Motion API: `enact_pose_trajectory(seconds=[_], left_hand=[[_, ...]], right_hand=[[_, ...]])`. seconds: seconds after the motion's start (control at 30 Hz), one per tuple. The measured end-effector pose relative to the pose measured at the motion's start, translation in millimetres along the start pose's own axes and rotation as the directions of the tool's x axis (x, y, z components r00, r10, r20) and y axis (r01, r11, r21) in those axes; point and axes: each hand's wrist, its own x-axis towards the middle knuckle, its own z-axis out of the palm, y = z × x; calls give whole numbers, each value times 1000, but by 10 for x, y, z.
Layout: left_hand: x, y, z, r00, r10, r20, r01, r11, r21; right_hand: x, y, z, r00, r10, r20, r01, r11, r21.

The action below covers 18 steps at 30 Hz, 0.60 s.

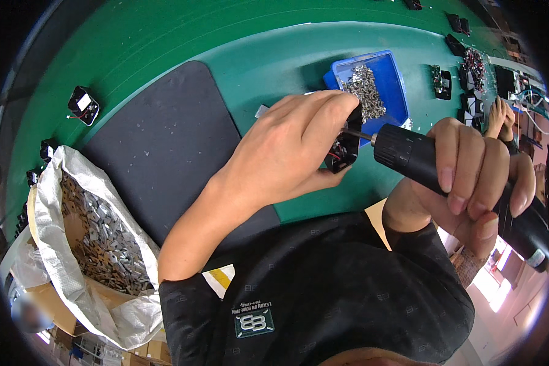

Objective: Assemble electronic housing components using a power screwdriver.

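Note:
My left hand (287, 143) is closed around a small black plastic housing (346, 152), with a bit of red wire showing inside it. In my right hand (479, 177) lies a black electric screwdriver (412, 152), held nearly level with the fingers wrapped round its body. Its thin metal bit (357, 133) points left and reaches into the housing's open side. Whether the tip touches a screw is hidden. Just beyond both hands, a blue bin (398, 91) holds a heap of small shiny metal parts (366, 91).
A dark grey mat (165, 140) covers the green table's left part. Beside it, a white woven sack (125, 198) is full of flat metal pieces (104, 235). Another black housing (83, 105) sits at far left. At right are more housings (443, 82) and another person's hands (499, 118).

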Motion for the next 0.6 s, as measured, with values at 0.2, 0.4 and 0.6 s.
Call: enact_pose_trajectory(seconds=[0.2,0.4,0.6], left_hand=[[2,-1,-15,998,29,-52,-31,998,-47],[20,-10,-20,1000,-3,-22,2,999,-44],[184,-4,-258,993,-64,97,37,966,254]], right_hand=[[46,43,101,1000,-5,-5,4,999,-38],[14,86,28,1000,-20,5,21,999,-32],[100,65,-129,935,-343,86,308,909,281]])
